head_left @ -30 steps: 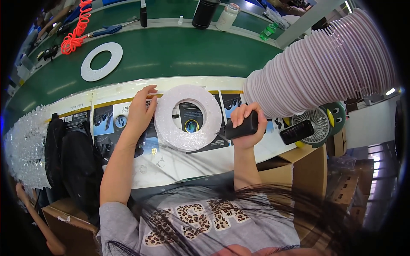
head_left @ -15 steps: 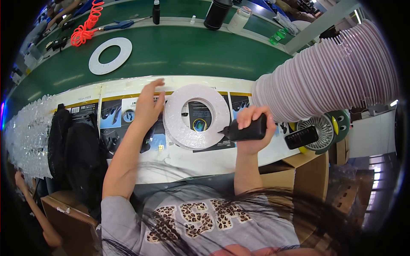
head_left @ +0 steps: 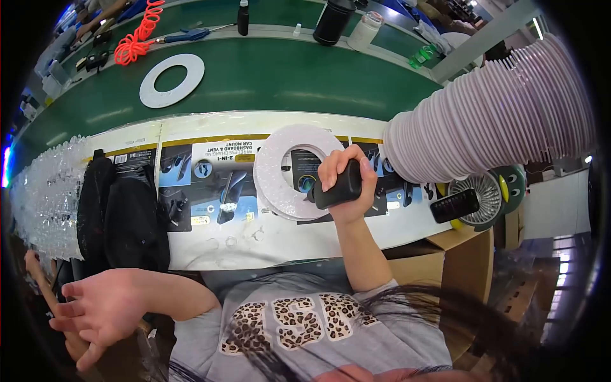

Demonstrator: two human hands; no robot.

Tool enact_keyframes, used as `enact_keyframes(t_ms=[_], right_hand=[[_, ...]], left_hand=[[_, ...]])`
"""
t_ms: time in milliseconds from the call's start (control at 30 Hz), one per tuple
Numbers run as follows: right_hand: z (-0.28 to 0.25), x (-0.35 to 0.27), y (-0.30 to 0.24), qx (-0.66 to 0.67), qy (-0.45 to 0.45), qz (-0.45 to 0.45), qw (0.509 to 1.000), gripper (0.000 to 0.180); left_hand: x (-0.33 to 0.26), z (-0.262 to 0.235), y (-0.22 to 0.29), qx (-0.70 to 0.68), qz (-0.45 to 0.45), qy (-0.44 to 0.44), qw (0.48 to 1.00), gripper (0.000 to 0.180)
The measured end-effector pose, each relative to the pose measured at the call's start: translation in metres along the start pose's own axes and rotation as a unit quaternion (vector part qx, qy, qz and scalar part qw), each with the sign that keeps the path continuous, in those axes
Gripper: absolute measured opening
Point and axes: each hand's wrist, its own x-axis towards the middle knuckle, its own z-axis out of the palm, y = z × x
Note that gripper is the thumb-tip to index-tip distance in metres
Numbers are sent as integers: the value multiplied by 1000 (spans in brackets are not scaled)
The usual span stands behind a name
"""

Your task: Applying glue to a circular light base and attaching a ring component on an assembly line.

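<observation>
Right hand: fingers wrapped round one black squeeze bottle, nozzle aimed leftward over the ring; contact unclear. Left hand: open, fingers spread, low and well left of the right.

Just left of the right hand: white rings, at least two, overlapping slightly offset, flat on printed sheeting. Farther off, ahead and left of it: one lone white ring on the green bench. To its right: one long stack of rings, too many to count; one phone against one fan.

Just beyond left hand: black cloth, number of pieces unclear; left of that, clear plastic pieces, uncounted.
</observation>
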Motion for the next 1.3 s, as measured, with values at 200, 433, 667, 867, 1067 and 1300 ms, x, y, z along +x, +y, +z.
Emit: enact_keyframes(t_ms=[200, 433, 667, 867, 1067, 1300], right_hand=[[0, 0, 1, -16, -2, -2, 1000, 34], [-1, 1, 3, -19, -2, -13, 1000, 34], [-2, -1, 5, -25, -6, -3, 1000, 34], [3, 1, 1, -41, 1, -5, 999, 33], [8, -4, -5, -27, 31, -40, 998, 33], [11, -10, 0, 7, -33, 15, 999, 34]], left_hand=[[-62, -16, -5, 39, -90, -187, 977, 47], [-127, -34, -16, 71, -427, -462, 774, 34], [-134, -36, -16, 90, -356, -575, 731, 29], [-132, -35, -14, 95, -373, -571, 725, 27], [-127, -38, -26, 136, -272, -238, 922, 56], [-107, -39, -36, 112, -223, -158, 955, 48]])
